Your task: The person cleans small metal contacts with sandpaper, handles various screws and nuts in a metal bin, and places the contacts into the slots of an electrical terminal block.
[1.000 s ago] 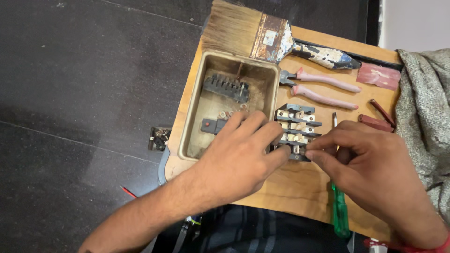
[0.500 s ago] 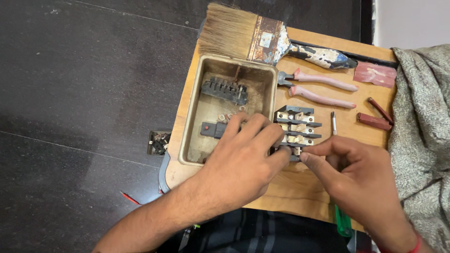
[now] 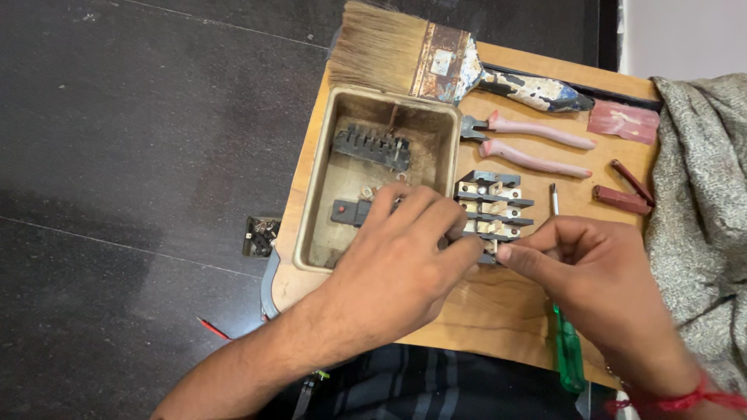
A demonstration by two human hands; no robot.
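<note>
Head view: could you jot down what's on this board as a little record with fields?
surface: wooden board
left hand: on switch block, beside metal box
right hand: fingertips at the block's near end
tools: paintbrush, pink pliers, green screwdriver
right edge: grey cloth

Beneath both hands, a smooth, varnished wooden board [image 3: 498, 311]; at the fingertips, a switch block [image 3: 492, 206] of dull metal plates on dark plastic; left of it a grimy, matt metal box [image 3: 323, 167]; right, coarse grey cloth [image 3: 696, 225]; beyond, a paint-crusted bristle brush [image 3: 436, 58].
</note>
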